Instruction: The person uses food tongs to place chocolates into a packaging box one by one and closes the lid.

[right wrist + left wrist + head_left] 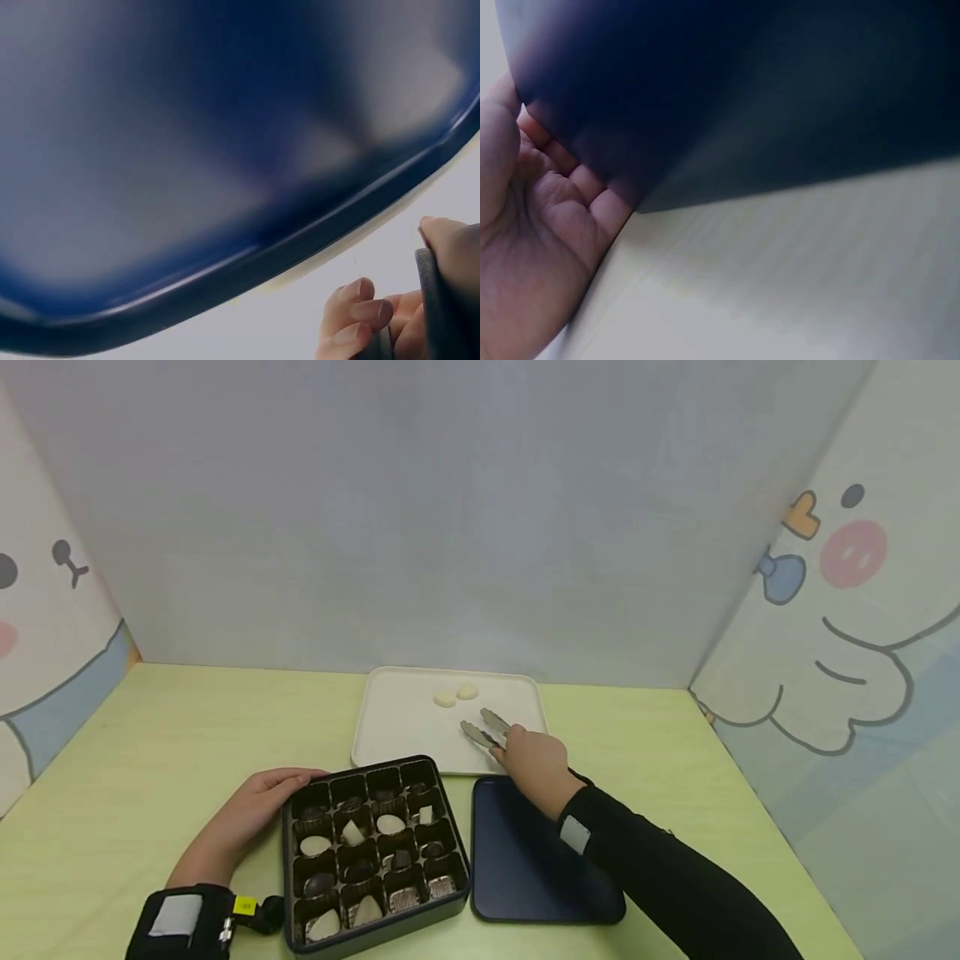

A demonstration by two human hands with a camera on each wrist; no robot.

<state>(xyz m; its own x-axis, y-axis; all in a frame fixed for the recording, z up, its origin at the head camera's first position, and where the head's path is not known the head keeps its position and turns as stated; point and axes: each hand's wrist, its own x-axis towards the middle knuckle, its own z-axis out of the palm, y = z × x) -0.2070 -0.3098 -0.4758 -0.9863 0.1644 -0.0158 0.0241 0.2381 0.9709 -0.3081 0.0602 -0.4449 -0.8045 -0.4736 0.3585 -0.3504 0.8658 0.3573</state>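
In the head view my left hand [251, 814] holds the far left corner of a black chocolate box [375, 935], which is divided into several compartments. Dark chocolates [318, 884] and white chocolates [390, 824] sit in most of them; a couple at the near right show only their patterned bottoms. The left wrist view shows the fingers [585, 180] against the box's dark side [765, 105]. My right hand [537, 768] grips metal tongs [478, 735], their tips parted above a white tray [397, 727]. Two white pieces [445, 700] lie on that tray, just beyond the tips, apart from them.
A dark blue lid or tray [525, 868] lies right of the box, partly under my right forearm. All rests on a pale yellow-green table [247, 718]. A grey wall [420, 527] stands behind, with cartoon-printed panels [847, 652] at both sides.
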